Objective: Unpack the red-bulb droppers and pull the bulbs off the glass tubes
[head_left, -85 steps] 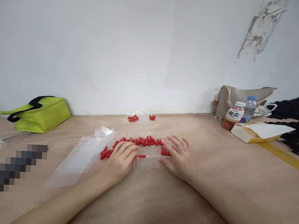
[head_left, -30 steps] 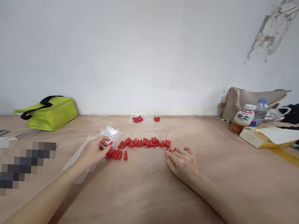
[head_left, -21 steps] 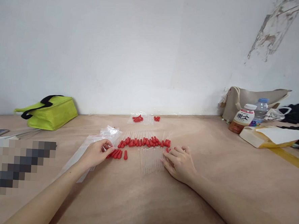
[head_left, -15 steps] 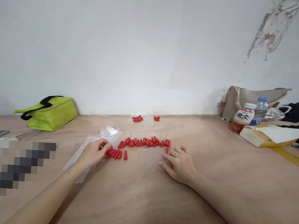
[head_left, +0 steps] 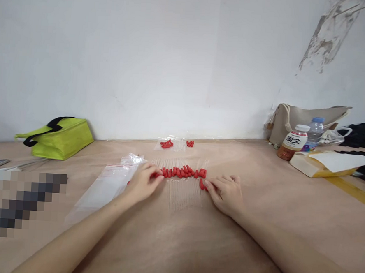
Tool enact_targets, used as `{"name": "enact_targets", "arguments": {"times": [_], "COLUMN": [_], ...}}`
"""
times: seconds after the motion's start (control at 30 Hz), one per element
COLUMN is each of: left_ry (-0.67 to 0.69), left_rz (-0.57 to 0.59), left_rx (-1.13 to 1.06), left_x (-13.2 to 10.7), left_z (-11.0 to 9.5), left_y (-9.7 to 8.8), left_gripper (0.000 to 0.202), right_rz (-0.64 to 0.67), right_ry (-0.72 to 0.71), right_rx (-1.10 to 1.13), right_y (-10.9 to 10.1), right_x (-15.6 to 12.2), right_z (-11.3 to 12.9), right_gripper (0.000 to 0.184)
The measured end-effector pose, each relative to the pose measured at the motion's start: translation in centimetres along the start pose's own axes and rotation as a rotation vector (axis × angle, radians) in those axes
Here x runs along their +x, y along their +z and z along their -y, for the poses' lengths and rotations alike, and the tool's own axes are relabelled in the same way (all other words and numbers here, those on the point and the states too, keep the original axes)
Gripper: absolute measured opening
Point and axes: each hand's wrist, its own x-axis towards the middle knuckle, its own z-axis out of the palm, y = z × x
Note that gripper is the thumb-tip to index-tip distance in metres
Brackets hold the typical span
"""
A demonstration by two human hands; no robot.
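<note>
Red bulbs (head_left: 183, 171) lie in a row on the table (head_left: 191, 244), with clear tubes (head_left: 183, 191) just in front of the row. The left hand (head_left: 144, 183) covers the row's left end, fingers curled close together; whether they pinch anything cannot be told. The right hand (head_left: 227, 191) rests at the row's right end, fingers stretched side by side, tips touching a loose bulb (head_left: 201, 184). Plastic bags (head_left: 105, 187) lie left of the row.

caps (head_left: 183, 172) behind tubes (head_left: 183, 192), plastic bags (head_left: 105, 187) left, bottles (head_left: 292, 142) far right

The left hand (head_left: 143, 184) has left the plastic bag (head_left: 105, 187) and now covers the loose caps. Its fingers (head_left: 157, 178) now reach the left end of the red cap row (head_left: 183, 172).
</note>
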Motion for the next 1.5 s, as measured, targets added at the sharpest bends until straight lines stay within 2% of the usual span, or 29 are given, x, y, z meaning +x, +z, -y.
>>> {"name": "enact_targets", "arguments": {"times": [0.13,0.23,0.37,0.5,0.6,0.7,0.73,0.83,0.93,1.0,1.07,1.23,1.4,1.5], "left_ry": [0.154,0.120,0.046,-0.042,-0.082,-0.057,-0.031,0.124,0.269,0.324,0.341,0.361,0.452,0.503], "left_rz": [0.061,0.093,0.116,0.087,0.032,0.014,0.015,0.019,-0.001,-0.034,-0.070,-0.099,-0.071,-0.076], "left_rx": [-0.002,0.026,0.009,-0.016,-0.048,-0.082,-0.088,-0.077,0.004,0.044,0.043,-0.044,-0.012,0.010], "left_x": [2.9,5.3,7.5,8.1,7.6,5.7,4.6,0.8,-2.8,-4.4,-5.3,-5.5,-5.0,-4.9], "left_z": [-4.3,-6.4,-7.6,-8.0,-8.0,-7.4,-7.0,-5.5,-3.8,-3.0,-2.5,-2.4,-3.3,-3.7], "left_y": [3.9,6.6,9.1,10.4,9.9,7.8,6.7,3.7,1.7,1.4,1.7,2.8,2.5,2.1], "left_gripper": [0.010,0.018,0.028,0.029,0.029,0.026,0.024,0.018,0.013,0.011,0.009,0.006,0.024,0.014], "right_rz": [-0.012,-0.009,0.022,0.007,-0.032,-0.132,-0.179,-0.261,-0.143,-0.049,-0.013,0.003,0.022,0.021], "right_ry": [0.141,0.261,0.374,0.345,0.309,0.265,0.231,0.043,-0.218,-0.367,-0.445,-0.452,-0.448,-0.467], "right_rx": [-0.051,-0.033,0.005,0.023,0.031,0.054,0.057,0.042,0.032,0.042,0.066,0.101,0.139,0.154], "right_y": [0.1,0.4,0.6,0.7,0.9,1.0,0.9,0.2,-0.6,-0.8,-0.6,0.5,0.7,0.3], "right_x": [0.2,0.5,0.8,0.8,0.7,0.6,0.6,0.5,0.2,-0.1,-0.4,-0.9,-1.0,-1.1], "right_z": [-1.6,-2.6,-3.1,-3.0,-2.9,-2.8,-2.7,-1.6,0.1,1.2,2.1,3.3,3.7,3.7], "right_gripper": [0.035,0.038,0.043,0.043,0.039,0.027,0.030,0.054,0.058,0.048,0.037,0.018,0.016,0.015]}}
